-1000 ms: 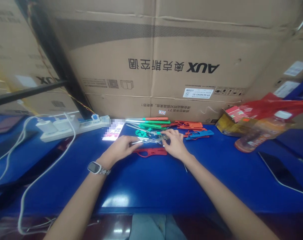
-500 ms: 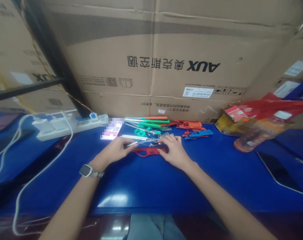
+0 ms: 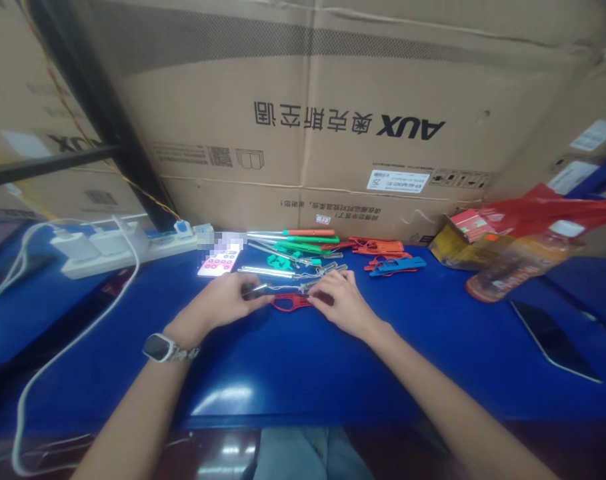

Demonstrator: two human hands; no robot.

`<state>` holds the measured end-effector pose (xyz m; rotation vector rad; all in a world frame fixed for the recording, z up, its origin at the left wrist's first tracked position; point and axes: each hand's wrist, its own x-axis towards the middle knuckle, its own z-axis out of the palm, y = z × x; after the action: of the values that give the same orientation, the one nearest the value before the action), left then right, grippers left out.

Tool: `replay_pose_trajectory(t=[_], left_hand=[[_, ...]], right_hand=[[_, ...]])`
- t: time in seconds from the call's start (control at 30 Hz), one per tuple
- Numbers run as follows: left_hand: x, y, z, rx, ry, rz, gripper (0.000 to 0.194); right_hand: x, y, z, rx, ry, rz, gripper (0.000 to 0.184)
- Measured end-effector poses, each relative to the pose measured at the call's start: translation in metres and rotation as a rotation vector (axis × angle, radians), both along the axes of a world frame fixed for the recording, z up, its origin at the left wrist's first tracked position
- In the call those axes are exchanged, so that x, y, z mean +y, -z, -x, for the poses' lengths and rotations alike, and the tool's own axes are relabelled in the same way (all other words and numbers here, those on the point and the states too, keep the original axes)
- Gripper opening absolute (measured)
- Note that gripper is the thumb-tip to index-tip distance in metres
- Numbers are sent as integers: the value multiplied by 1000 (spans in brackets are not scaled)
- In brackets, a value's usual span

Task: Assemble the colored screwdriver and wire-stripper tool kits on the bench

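In the head view, the only one: seen from above, a blue table and, above it, the left hand and the right hand, low and well apart. In hand, by judgement: fingertip handling of small loose parts, close to a red plastic piece. To be found between the hands: this same red piece, apparently lying on the table, with the end at right partly covered by fingers.

Pinched in the left hand, between thumb and bent fingers: a silver rod, slim, with the free end toward the right hand. Only little space left between thumb and fingers. Leading from near the rod tip toward the right fingertips: a white string, thin and loose.

Curved and lowered over the red piece: the right fingers, with the thumb near to them. Not possible to tell a firm grip from a light touch there, because of blur.

Needed for the next move, as judged: a steady pinch on the rod, gentle fingers on the right side, and care against tangling of the string. Lying just behind: more silver rods, and further back, green handles.
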<state>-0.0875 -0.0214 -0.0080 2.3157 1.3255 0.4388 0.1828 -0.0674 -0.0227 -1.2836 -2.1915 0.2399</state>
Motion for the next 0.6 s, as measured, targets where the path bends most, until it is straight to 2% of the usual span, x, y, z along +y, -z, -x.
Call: replay_pose_trajectory(t=[0.17, 0.27, 0.4, 0.6], left_hand=[[-2, -3, -3, 73, 3, -179, 42], [-6, -6, -12, 17, 79, -321, 31], [-15, -6, -29, -70, 255, -260, 17], [-17, 3, -40, 10, 237, -230, 13]], right_hand=[[2, 3, 4, 6, -50, 49, 7], [3, 5, 4, 18, -78, 67, 8], [3, 7, 1, 19, -99, 82, 11], [3, 7, -2, 17, -127, 79, 11]])
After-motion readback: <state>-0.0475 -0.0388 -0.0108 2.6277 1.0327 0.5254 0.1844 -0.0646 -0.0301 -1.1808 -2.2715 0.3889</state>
